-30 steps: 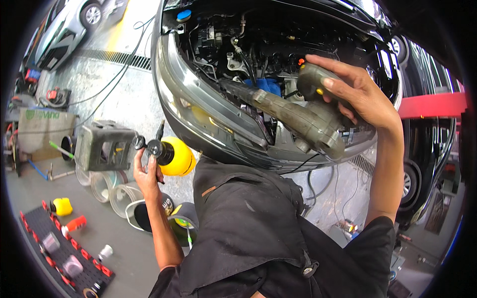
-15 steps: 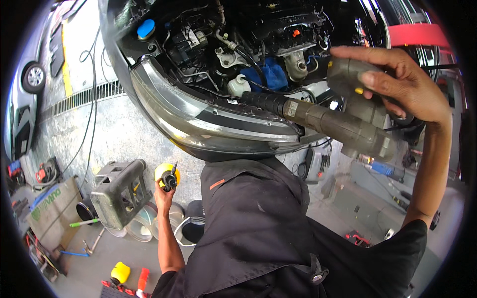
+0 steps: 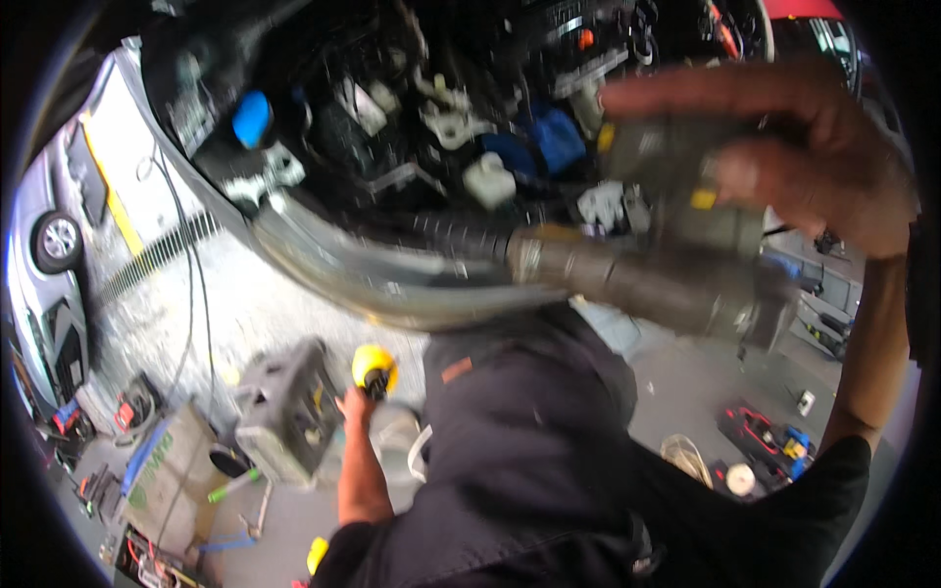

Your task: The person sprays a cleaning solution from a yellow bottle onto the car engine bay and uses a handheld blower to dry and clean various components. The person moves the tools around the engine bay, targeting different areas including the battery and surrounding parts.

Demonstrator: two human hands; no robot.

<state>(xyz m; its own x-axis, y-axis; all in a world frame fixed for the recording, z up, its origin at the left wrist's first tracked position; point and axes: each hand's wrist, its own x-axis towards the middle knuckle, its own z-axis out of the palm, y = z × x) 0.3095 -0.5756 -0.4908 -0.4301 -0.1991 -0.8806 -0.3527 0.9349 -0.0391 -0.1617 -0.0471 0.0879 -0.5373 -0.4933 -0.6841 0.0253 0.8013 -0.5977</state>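
My right hand (image 3: 823, 167) is raised at the upper right, its fingers closed around the battery end of a dusty grey-brown cordless power tool (image 3: 637, 279). The tool's body is a long cylinder with a ribbed black front end pointing left. It hangs over the car's headlight (image 3: 363, 279) and the open engine bay (image 3: 392, 127); motion blurs hand and tool. Low on the left, my left hand (image 3: 355, 404) grips a yellow spray bottle (image 3: 375, 361) with a black spray head, beside my dark apron.
A grey plastic case (image 3: 289, 412) stands on the floor left of the bottle. A cable (image 3: 186, 265) runs across the floor near a drain grate (image 3: 162, 255). Another car (image 3: 49, 255) is parked at far left. Red tools (image 3: 765, 441) lie on the right.
The view has shifted and tilted, with more blur. My right hand has moved slightly with the tool still in it. The spray bottle stays in my left hand.
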